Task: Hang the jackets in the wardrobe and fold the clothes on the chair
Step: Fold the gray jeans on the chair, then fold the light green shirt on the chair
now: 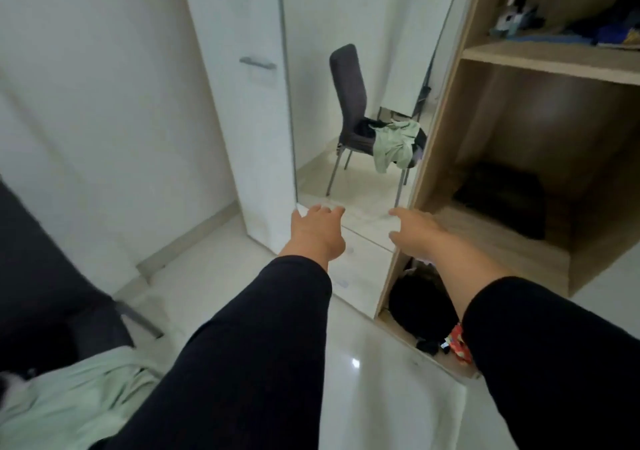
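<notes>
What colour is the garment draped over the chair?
Pale mint green garment, clearest in the head view's mirror.

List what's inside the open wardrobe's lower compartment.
In the wardrobe, a dark bundle lies at the back of the lower compartment; what it is can't be told. Below it, a black heap and a red item, partly hidden by the right sleeve.
</notes>
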